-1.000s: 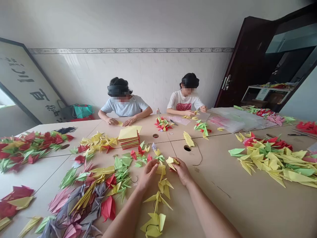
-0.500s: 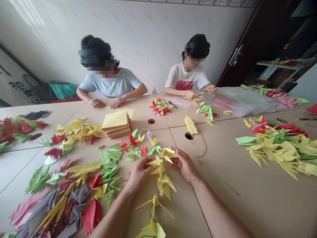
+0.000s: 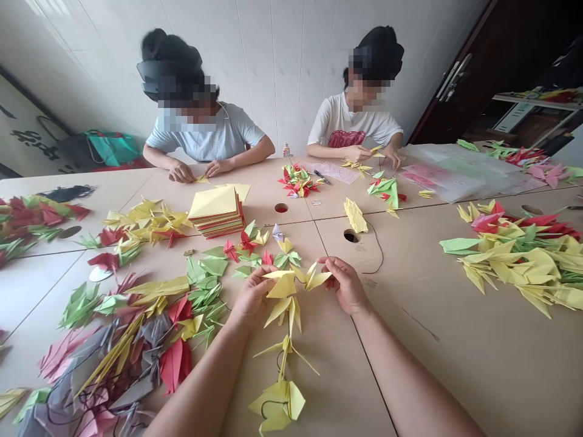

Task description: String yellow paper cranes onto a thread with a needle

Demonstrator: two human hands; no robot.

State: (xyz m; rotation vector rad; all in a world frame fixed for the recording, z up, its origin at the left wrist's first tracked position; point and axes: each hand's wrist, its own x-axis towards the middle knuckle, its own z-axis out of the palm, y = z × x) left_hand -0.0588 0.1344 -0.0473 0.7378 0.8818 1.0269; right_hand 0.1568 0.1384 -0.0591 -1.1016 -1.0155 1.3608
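Note:
Over the near part of the table, my left hand (image 3: 251,298) pinches a yellow paper crane (image 3: 283,285) by its edge. My right hand (image 3: 345,284) has its thumb and fingers closed on the wing of another yellow crane, the right-hand crane (image 3: 315,279), right beside the first. Below them hangs or lies a string of yellow cranes (image 3: 285,311), joined by a dark thread (image 3: 279,360) down to a crane (image 3: 277,405) near the bottom edge. My fingertips are partly hidden behind the folded paper. Small green, red and yellow cranes (image 3: 246,243) lie just beyond my hands.
A heap of strung cranes (image 3: 109,346) covers the left side. More cranes (image 3: 528,261) lie at right. A stack of square paper (image 3: 217,209) stands ahead, near a table hole (image 3: 351,235). Across the table sit two people (image 3: 203,136) folding or handling paper.
The view has tilted down a little. My hands have shifted slightly, and the cranes between them have turned, wings spread wider. The co-worker at right has lifted a yellow paper piece.

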